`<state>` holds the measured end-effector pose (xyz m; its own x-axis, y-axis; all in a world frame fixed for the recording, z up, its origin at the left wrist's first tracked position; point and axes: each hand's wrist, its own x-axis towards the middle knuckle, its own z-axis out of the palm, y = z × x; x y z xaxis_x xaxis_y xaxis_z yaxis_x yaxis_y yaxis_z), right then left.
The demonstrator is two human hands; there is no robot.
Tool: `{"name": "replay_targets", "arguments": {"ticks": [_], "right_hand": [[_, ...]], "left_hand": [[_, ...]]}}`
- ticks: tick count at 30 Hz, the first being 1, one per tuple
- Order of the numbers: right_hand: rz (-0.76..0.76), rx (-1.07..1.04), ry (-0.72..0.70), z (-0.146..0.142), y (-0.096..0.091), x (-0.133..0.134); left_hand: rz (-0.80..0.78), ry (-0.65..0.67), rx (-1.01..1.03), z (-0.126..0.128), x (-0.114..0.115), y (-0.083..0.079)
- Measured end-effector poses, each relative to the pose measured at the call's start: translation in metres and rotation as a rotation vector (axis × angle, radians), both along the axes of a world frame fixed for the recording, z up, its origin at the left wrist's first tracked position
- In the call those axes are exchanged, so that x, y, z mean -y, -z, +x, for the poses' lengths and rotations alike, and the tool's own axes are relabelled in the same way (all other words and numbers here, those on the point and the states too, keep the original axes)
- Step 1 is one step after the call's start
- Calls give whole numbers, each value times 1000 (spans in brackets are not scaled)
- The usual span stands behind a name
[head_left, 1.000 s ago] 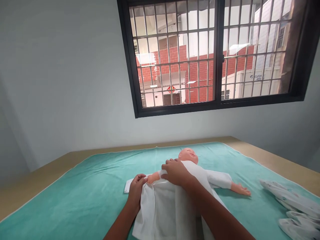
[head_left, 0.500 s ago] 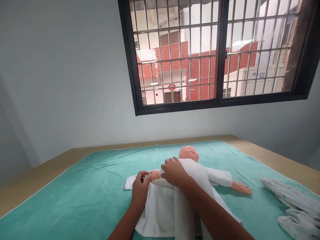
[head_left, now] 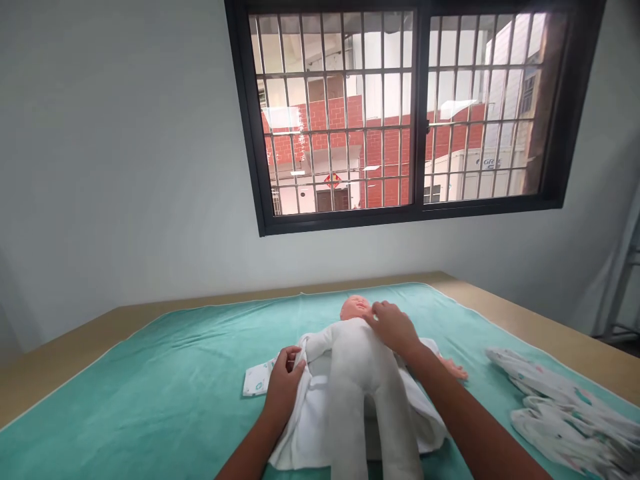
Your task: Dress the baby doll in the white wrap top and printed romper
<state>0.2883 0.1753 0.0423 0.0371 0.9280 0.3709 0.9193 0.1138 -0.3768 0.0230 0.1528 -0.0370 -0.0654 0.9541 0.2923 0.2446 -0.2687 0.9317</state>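
Observation:
A baby doll point(head_left: 357, 360) with a white cloth body and pink head lies on its back, legs toward me. A white garment point(head_left: 314, 427) is spread beneath it, with a sleeve over the doll's arm at right, where the pink hand sticks out. My left hand point(head_left: 285, 381) pinches the garment's edge beside the doll's other arm, whose hand is hidden by the cloth. Across the doll's shoulder, next to its chin, my right hand point(head_left: 395, 328) has its fingers curled; what they hold, if anything, is hidden.
A green sheet point(head_left: 190, 380) covers most of the wooden tabletop point(head_left: 105, 327). A small folded white printed item point(head_left: 256, 380) lies left of the garment. Crumpled printed white cloths point(head_left: 565, 407) rest at right. Behind the table is a wall with a barred window point(head_left: 340, 220).
My right hand has moved from the doll's left-side forearm to its shoulder by the chin. That doll's pink hand, visible before, is now covered. My left hand stays at the garment's edge.

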Motion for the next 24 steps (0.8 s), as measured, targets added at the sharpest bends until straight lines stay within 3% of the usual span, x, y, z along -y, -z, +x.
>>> {"name": "replay_targets", "arguments": {"ticks": [3,7,13,19,24], "right_hand": [[-99,-115,76,48,18,1],[-207,-202,-88,70,34,4],[-247,-411,-315,51,25,6],[-282,-484,-388,20,13,6],[-333,-420,-393,-7,18,8]], "left_hand": [[-11,44,82,-2,-6,5],[-32,116,196,-2,-8,5],[-64,211,301,-1,-6,-2],[-54,260,343,-3,-8,-3],[-94,276,469,-12,-12,-8]]}}
